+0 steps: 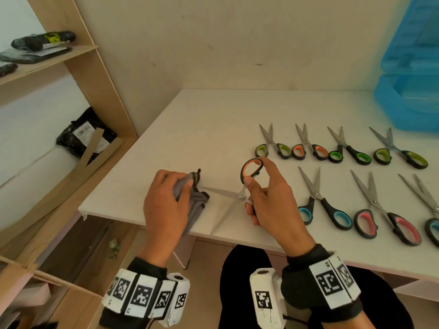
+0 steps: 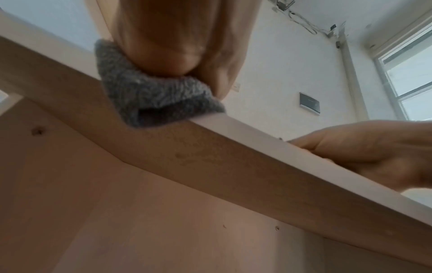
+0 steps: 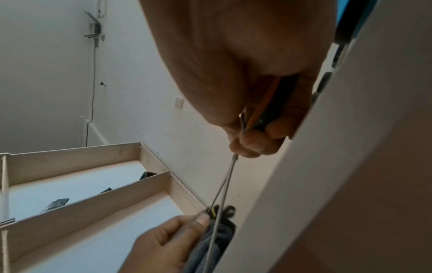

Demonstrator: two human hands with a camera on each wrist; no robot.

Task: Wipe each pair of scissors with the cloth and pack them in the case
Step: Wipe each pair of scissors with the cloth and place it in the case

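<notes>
My right hand (image 1: 263, 198) grips the black-and-orange handles of a pair of scissors (image 1: 234, 197) held with its blades spread apart over the near table edge. The upper blade's tip reaches a folded grey cloth (image 1: 197, 203), which my left hand (image 1: 166, 200) grips at the table's front left. In the right wrist view the two thin blades (image 3: 224, 186) run down to the cloth (image 3: 210, 245) by the left hand's fingers (image 3: 184, 230). The left wrist view shows the cloth (image 2: 149, 96) bunched under the left hand (image 2: 173, 40) at the table edge.
Several more scissors (image 1: 332, 148) lie in two rows on the white table (image 1: 190, 129), right of my hands. An open blue plastic case (image 1: 408, 77) stands at the far right corner. A wooden shelf unit (image 1: 71, 67) with black packages is on the left.
</notes>
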